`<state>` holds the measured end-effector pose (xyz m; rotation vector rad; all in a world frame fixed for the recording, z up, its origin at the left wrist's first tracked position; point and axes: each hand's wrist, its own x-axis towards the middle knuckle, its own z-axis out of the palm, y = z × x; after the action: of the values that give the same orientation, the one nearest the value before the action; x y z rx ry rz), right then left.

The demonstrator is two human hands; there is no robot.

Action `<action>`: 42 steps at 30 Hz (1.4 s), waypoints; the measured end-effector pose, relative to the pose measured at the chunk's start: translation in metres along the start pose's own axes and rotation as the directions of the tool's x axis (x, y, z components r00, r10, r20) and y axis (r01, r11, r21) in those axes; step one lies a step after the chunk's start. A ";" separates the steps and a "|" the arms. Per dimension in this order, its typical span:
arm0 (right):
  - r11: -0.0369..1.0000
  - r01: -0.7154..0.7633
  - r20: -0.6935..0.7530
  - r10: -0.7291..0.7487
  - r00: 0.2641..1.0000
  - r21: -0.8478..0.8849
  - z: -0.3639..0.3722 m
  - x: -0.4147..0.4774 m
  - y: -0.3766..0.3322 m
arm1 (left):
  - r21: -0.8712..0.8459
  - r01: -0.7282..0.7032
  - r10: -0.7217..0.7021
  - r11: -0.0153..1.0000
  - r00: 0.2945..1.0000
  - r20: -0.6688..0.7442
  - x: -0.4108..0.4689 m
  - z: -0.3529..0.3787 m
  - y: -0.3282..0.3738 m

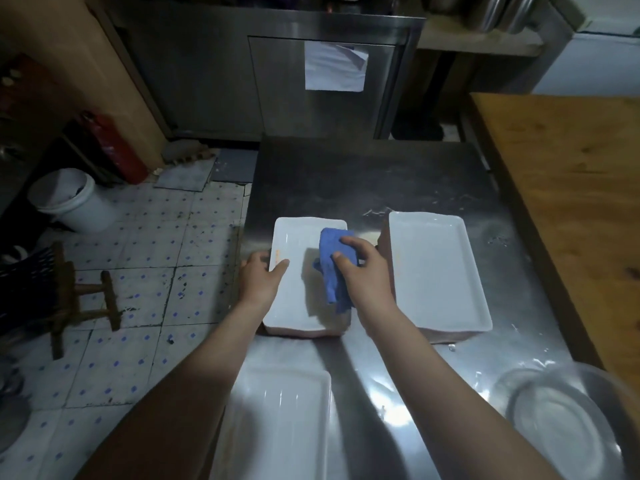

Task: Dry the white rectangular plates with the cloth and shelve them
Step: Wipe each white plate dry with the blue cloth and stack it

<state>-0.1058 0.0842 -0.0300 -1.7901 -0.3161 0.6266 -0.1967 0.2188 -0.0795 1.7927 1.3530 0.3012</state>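
Observation:
Three white rectangular plates lie on a steel table (363, 174). On the middle-left plate (294, 299), my left hand (261, 277) grips the left rim, thumb over the edge. My right hand (363, 271) presses a crumpled blue cloth (334, 268) onto that plate's right half. A second plate (440, 271) sits to the right, apart from both hands. A third plate (280, 420) lies near the table's front edge, under my left forearm.
A round metal basin (568, 420) stands at the front right of the table. A wooden counter (571, 188) borders the right side. Left of the table are tiled floor, a white bucket (69, 199), a red extinguisher (114, 147) and a wooden stool (69, 299). A steel cabinet (277, 74) is behind.

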 end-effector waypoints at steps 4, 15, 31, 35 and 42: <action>0.999 -0.025 0.006 0.024 1.000 0.023 0.003 0.017 0.001 | 0.062 -0.091 0.095 0.994 0.994 -0.062 0.007 0.000 -0.001; 0.989 -0.041 -0.047 0.048 0.998 0.142 0.000 0.016 -0.006 | 0.048 -0.178 0.184 0.983 0.964 -0.190 -0.003 -0.017 0.017; 0.955 0.068 0.007 -0.073 0.997 0.290 -0.018 -0.125 -0.072 | -0.446 0.007 0.029 0.895 0.997 0.074 -0.116 -0.100 0.025; 0.954 0.027 0.163 -0.079 0.983 0.297 0.000 -0.181 -0.070 | -0.469 0.021 0.038 0.883 0.993 0.116 -0.164 -0.118 0.008; 0.929 0.275 0.181 -0.234 0.955 -0.248 0.015 -0.241 -0.050 | -0.534 0.059 0.034 0.843 0.986 0.161 -0.228 -0.139 -0.011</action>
<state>-0.3071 -0.0117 0.0753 -1.9223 -0.7569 0.5507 -0.3800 0.0854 0.0624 1.3010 1.0294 0.4651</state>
